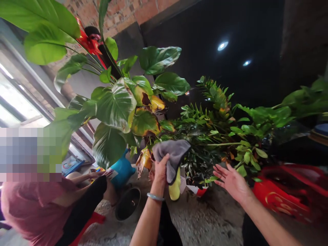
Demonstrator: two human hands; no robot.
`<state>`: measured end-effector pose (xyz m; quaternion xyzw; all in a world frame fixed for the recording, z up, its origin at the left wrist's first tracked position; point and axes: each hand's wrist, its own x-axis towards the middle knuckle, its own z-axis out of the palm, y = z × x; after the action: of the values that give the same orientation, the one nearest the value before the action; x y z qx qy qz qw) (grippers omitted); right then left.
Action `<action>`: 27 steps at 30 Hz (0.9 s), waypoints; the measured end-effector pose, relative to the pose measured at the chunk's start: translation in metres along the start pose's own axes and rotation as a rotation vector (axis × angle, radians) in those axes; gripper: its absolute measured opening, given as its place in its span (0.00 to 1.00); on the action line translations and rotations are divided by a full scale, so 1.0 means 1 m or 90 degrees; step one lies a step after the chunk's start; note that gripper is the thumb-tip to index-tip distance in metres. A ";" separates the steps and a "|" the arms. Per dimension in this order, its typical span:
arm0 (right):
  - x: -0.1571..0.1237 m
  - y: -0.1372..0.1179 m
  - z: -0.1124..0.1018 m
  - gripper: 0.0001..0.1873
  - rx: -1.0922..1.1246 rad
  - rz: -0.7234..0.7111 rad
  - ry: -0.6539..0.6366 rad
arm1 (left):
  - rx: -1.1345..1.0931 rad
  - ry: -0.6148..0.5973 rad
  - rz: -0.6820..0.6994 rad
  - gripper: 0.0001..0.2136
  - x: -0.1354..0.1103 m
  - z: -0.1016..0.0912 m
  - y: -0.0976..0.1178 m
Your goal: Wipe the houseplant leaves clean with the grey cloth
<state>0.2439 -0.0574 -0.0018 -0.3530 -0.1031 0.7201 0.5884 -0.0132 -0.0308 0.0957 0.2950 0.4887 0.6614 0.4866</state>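
My left hand point(161, 171), with a pale bangle at the wrist, is closed around a grey cloth point(174, 155) that has a dark edge. A yellow part of the cloth point(174, 189) hangs down below the fingers. Just above and behind the cloth is a tall plant with large green leaves point(116, 104), some of them yellow and browned point(146, 121). My right hand point(233, 182) is held palm up with its fingers apart and nothing in it. Close to its fingertips are the lower leaves of a smaller-leaved green plant point(246, 155).
On the left a person in a pink shirt point(28, 208) sits on a red stool point(88, 227). A blue toy-like object point(123, 171) and a dark bucket point(128, 204) stand between us. To my right lies a red bag or container point(279, 194). A dark glossy panel point(217, 71) rises behind the plants.
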 end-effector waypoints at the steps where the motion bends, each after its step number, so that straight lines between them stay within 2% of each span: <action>1: 0.000 0.000 0.000 0.14 -0.012 -0.002 0.002 | 0.033 -0.037 -0.055 0.18 -0.005 -0.004 -0.016; 3: -0.002 -0.005 0.000 0.15 -0.036 -0.010 0.008 | 0.088 -0.134 -0.152 0.18 -0.019 -0.019 -0.047; 5: -0.003 -0.012 0.003 0.15 -0.063 -0.023 0.016 | 0.115 -0.211 -0.204 0.17 -0.032 -0.038 -0.065; 7: -0.005 -0.021 0.008 0.14 -0.099 -0.039 0.024 | 0.127 -0.253 -0.213 0.17 -0.038 -0.056 -0.065; 10: -0.005 -0.031 0.014 0.12 -0.151 -0.070 0.034 | 0.141 -0.259 -0.184 0.17 -0.030 -0.068 -0.046; 13: 0.000 -0.034 0.015 0.12 -0.171 -0.102 0.044 | 0.137 -0.236 -0.158 0.20 -0.017 -0.059 -0.033; 15: 0.006 -0.037 0.014 0.13 -0.178 -0.119 0.047 | 0.138 -0.233 -0.158 0.22 -0.014 -0.049 -0.035; 19: 0.019 -0.043 0.013 0.12 -0.197 -0.166 0.041 | 0.165 -0.271 -0.209 0.21 -0.027 -0.039 -0.049; 21: 0.024 -0.045 0.012 0.12 -0.193 -0.187 0.034 | 0.160 -0.269 -0.230 0.23 -0.034 -0.039 -0.044; 24: 0.028 -0.043 0.007 0.15 -0.166 -0.191 0.014 | 0.108 -0.207 -0.218 0.25 -0.036 -0.029 -0.009; 27: 0.028 -0.037 0.004 0.18 -0.141 -0.180 -0.015 | 0.029 -0.142 -0.124 0.21 -0.025 0.003 0.038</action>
<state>0.2689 -0.0202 0.0113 -0.3889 -0.2376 0.6184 0.6402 -0.0153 -0.0553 0.1340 0.3287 0.4726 0.5632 0.5929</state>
